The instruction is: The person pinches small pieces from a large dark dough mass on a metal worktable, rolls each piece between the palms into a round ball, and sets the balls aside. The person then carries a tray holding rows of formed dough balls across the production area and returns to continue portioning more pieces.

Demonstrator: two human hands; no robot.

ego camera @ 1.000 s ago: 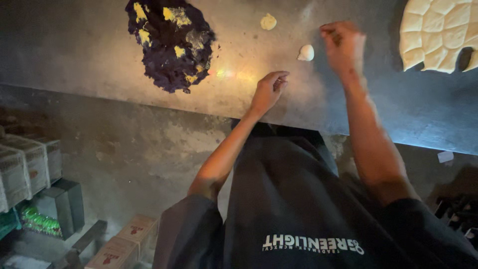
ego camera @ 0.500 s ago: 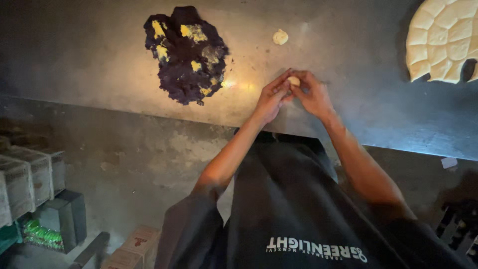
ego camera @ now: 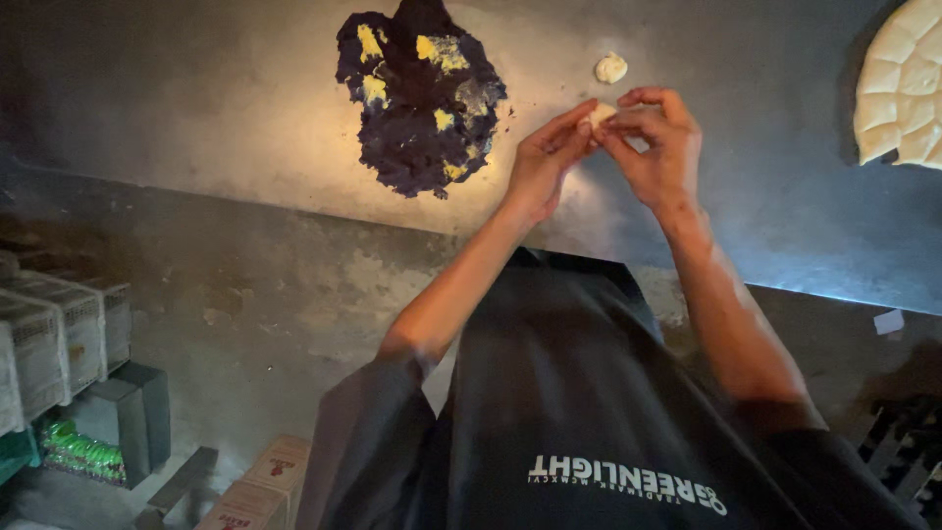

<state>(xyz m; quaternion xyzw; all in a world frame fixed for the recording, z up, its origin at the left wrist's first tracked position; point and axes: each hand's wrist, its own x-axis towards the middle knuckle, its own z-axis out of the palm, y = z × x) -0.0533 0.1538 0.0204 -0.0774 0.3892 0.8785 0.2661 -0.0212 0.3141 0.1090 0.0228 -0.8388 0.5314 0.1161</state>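
Dim grey work surface [ego camera: 245, 118], lit from the right. Left of the dough piece, a dark purple mass [ego camera: 422, 98] flecked with yellow, lying flat. Beside it, left hand [ego camera: 542, 167], fingertips closed on the small pale dough piece [ego camera: 600, 114]. Just above that piece, a second pale lump [ego camera: 610, 68] resting apart. Right hand [ego camera: 659, 147], fingers curled, pinching the same piece from the other side. Far right, a scored pale disc [ego camera: 903, 88] at the frame edge.

A dim food workshop: grey worktable [ego camera: 245, 118], scored dough slab [ego camera: 898, 88], stacked crates [ego camera: 59, 344].
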